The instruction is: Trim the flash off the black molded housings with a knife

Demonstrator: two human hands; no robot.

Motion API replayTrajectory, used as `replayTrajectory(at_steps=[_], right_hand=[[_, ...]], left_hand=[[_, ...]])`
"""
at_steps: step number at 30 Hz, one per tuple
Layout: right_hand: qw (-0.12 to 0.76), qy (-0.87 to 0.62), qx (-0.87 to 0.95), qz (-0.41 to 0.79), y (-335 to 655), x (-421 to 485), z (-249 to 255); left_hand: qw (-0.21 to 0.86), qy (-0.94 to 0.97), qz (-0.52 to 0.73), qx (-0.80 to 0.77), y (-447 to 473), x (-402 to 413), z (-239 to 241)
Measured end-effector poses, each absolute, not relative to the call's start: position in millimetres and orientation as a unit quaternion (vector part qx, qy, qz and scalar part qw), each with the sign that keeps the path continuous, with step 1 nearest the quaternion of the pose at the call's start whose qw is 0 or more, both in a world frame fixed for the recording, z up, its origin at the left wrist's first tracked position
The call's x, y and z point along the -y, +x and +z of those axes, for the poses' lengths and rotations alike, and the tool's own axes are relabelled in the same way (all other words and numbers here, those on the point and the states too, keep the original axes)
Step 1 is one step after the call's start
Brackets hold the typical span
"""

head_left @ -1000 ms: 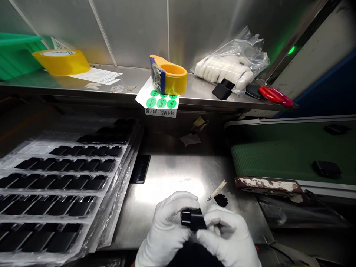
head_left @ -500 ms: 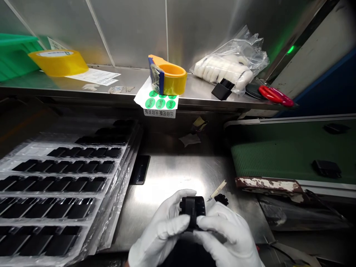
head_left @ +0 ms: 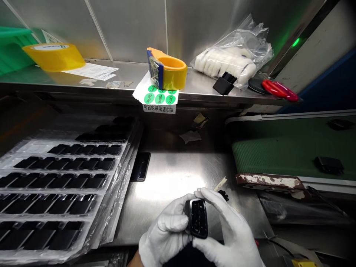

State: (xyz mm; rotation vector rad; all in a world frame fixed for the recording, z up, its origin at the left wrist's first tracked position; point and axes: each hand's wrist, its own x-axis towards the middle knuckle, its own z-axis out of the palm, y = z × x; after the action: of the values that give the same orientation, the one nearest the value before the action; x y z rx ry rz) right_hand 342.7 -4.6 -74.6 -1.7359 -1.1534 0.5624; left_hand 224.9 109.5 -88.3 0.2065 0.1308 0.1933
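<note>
My left hand [head_left: 169, 228], in a white glove, grips a black plastic housing [head_left: 198, 218] from its left side, above the metal worktop's near edge. The housing's rounded rectangular face, with dark recessed detail inside, points toward me. My right hand [head_left: 228, 230], also gloved, curves around the housing, fingertips at its top edge and thumb at its lower edge. Just beyond the right fingers lie a pale marked strip [head_left: 221, 183] and a small knobby black part [head_left: 224, 195], partly covered by the hand.
Stacked plastic trays [head_left: 104, 185] of black pieces stand at left, beside a dark phone [head_left: 141, 167]. A green conveyor [head_left: 278, 148] carrying black parts runs at right. The back shelf [head_left: 128, 92] holds a tape dispenser [head_left: 174, 76], a tape roll [head_left: 55, 57], bagged white material [head_left: 226, 63] and red-handled pliers [head_left: 279, 90].
The housing has turned so its recessed face points toward me. My right fingers have moved from a close pinch on its side to a wider hold at top and bottom.
</note>
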Motion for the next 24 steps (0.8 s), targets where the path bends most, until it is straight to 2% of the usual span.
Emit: replayTrajectory(at_steps=[10, 15, 20, 24], right_hand=[[0.529, -0.701, 0.374, 0.299, 339.4, 6.1, -76.3], [0.522, -0.693, 0.381, 0.319, 341.6, 5.8, -79.8], [0.509, -0.679, 0.405, 0.34, 347.5, 11.6, -98.7], [0.566, -0.679, 0.336, 0.325, 351.0, 9.5, -97.3]], left_hand=[[0.982, 0.125, 0.09, -0.106, 223.9, -109.6, -86.2], [0.966, 0.182, 0.114, -0.145, 224.0, -110.1, -74.6], [0.845, 0.427, 0.166, -0.277, 221.8, -115.3, -53.9], [0.774, 0.514, 0.16, -0.334, 221.6, -116.4, -53.2]])
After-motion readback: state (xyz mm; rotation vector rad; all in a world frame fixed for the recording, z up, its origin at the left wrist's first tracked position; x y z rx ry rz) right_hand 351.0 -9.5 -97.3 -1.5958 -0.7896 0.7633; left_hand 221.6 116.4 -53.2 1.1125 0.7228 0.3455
